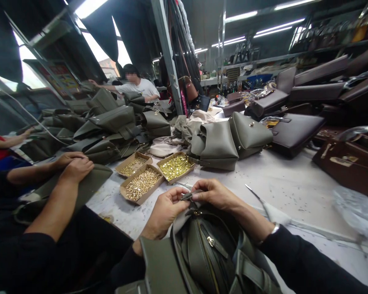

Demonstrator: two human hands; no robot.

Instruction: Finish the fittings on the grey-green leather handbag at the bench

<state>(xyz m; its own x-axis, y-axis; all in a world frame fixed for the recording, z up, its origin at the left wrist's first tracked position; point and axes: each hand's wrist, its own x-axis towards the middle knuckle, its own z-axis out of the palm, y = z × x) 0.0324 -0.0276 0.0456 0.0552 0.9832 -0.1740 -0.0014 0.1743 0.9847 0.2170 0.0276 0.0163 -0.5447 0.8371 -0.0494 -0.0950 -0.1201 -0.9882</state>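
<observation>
An olive-green handbag point(199, 249) lies right in front of me, its zipper with a gold pull facing up. At the bag's far edge, my left hand point(164, 214) pinches a small green leather strap point(187, 197). My right hand point(214, 194) grips the same strap from the other side, fingers and thumb closed on it. Both hands nearly meet there, and the fingertips partly hide what lies between them. Just beyond them stand cardboard trays of small gold metal pieces, one tray point(141, 199) nearest my left hand and a brighter one point(188, 173) behind it.
On the left, a co-worker's hands point(76, 165) rest on another green bag point(93, 185). Finished-looking green bags point(219, 141) stand beyond the trays; brown bags point(349, 159) crowd the right. A pointed metal tool point(253, 192) and clear plastic point(355, 210) lie to my right.
</observation>
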